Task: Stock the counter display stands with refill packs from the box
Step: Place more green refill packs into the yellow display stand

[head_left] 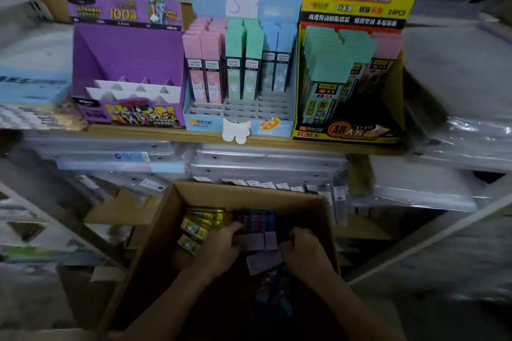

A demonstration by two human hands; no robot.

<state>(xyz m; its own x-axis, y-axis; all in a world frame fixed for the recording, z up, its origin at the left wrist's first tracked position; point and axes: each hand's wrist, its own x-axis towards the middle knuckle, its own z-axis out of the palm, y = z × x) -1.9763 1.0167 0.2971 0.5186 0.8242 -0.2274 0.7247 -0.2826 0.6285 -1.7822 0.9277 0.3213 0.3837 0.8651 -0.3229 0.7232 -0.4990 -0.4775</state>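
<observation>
An open cardboard box [171, 219] sits low in front of me, holding purple refill packs [259, 239] and yellow ones [195, 227]. Both hands are down inside it. My left hand [220, 250] curls over the left side of a bundle of purple packs. My right hand [303, 249] grips the bundle's right end. On the wooden counter above stand three display stands: an empty purple stand [127, 63], a blue bunny stand [239, 69] with pink, green and blue packs, and a yellow stand [352, 63] partly filled with green and pink packs.
The counter shelf edge [166, 133] runs across above the box. Below it lie stacks of clear plastic folders [266, 163]. More wrapped stock is piled left and right. A loose pale pack [261, 261] lies between my hands.
</observation>
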